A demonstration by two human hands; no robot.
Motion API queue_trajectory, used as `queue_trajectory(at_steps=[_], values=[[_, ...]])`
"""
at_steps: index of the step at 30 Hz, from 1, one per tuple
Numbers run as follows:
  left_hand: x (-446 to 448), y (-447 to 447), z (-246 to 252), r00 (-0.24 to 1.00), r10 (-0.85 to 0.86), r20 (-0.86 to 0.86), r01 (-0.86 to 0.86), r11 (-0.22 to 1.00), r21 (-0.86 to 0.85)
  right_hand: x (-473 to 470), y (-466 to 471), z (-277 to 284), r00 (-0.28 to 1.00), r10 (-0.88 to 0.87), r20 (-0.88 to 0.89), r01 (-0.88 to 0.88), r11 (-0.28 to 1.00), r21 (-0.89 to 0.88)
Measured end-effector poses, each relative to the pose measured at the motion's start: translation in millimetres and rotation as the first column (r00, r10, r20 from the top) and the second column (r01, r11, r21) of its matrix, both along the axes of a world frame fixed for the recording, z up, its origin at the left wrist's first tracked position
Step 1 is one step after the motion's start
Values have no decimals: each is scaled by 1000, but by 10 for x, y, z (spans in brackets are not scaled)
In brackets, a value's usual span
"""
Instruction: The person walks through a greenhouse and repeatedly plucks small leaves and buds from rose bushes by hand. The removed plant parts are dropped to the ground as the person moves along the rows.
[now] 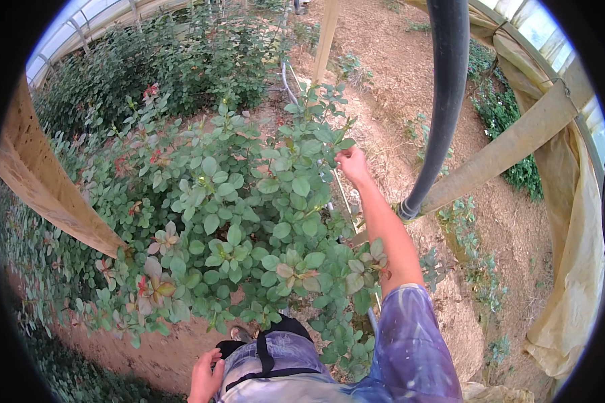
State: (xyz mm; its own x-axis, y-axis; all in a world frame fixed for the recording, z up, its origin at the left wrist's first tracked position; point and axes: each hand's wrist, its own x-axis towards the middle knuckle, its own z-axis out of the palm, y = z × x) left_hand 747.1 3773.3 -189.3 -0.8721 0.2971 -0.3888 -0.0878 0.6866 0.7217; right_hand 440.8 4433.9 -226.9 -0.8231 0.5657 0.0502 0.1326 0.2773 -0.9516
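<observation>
Leafy rose bushes (237, 201) fill the middle of the view, with green leaves and some reddish young shoots (156, 287). My right hand (352, 162) reaches out to the far right edge of the bushes, its fingers bent at a leafy rose stem (340, 138). Whether the fingers grip the stem cannot be made out. Near my waist, at the bottom, my left hand (209, 374) hangs beside a black strap (264, 355), its fingers loosely curled and nothing seen in it.
A black pipe (441, 101) curves down right of my forearm and meets a slanted beam (504, 146). A wooden post (55, 191) stands at left, another (326, 43) ahead. Plastic sheeting (564, 252) hangs at right over bare soil (519, 237). A person's foot (300, 9) shows far off.
</observation>
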Motion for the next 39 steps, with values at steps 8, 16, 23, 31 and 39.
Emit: queue_trajectory(at_steps=[8,16,23,31,39], values=[[517,-91,-167,928,355,111,-353,935,-41,-618,103,-208,966,233,-111,-236,972,-10],[526,-1,-191,929,363,67,-359,931,-66,-680,9,-193,933,341,112,-359,892,273],[482,-47,-200,929,364,64,-361,931,-57,-504,36,159,885,350,306,-465,681,565],[445,-65,-116,945,324,51,-318,943,-95,-532,451,147,632,438,639,-767,473,434],[567,-199,-75,940,338,37,-335,940,-65,-495,765,-407,685,613,393,-470,785,-404]])
